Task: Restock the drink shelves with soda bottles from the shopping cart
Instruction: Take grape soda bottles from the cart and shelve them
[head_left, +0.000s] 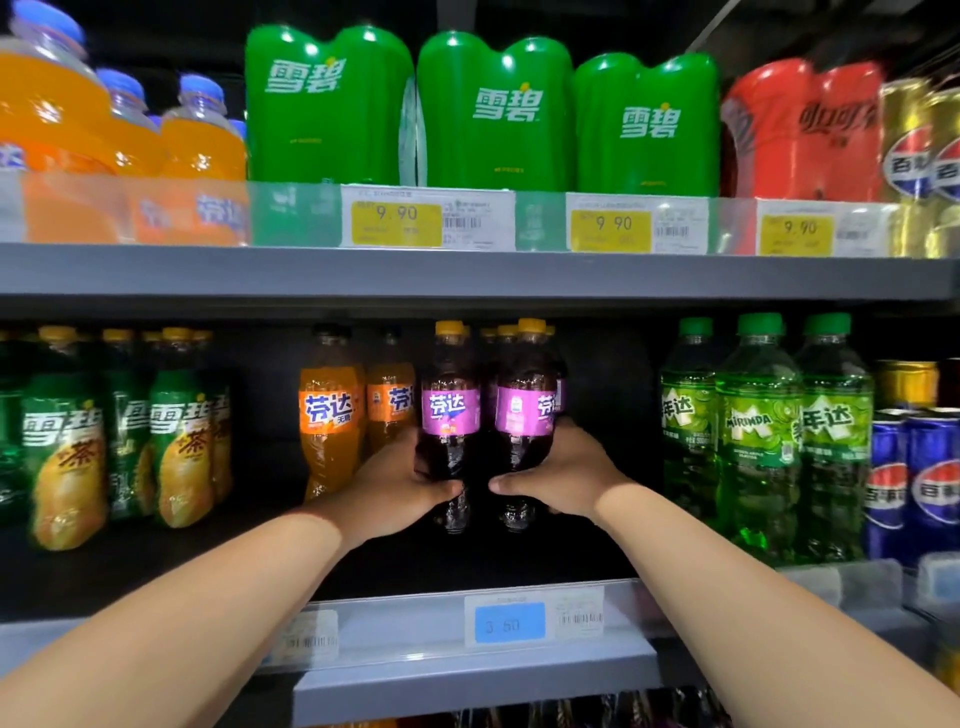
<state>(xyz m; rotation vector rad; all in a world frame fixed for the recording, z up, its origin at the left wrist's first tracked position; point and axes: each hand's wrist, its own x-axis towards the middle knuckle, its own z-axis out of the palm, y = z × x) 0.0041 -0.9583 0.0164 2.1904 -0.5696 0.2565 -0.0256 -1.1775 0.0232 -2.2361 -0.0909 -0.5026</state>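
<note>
Purple-labelled left bottle (450, 415): left hand (400, 488) grips at 9 o'clock; right bottle (524, 415): right hand (561, 478) grips at 3 o'clock.

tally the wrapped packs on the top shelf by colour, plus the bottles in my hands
green packs: 3
red pack: 1
purple bottles, held: 2
total: 6

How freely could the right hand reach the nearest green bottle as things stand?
Probably not yet. The right hand grips a purple bottle, so it is occupied. The path itself looks free: only a dark gap on the shelf lies between that bottle and the nearest green bottle.
</note>
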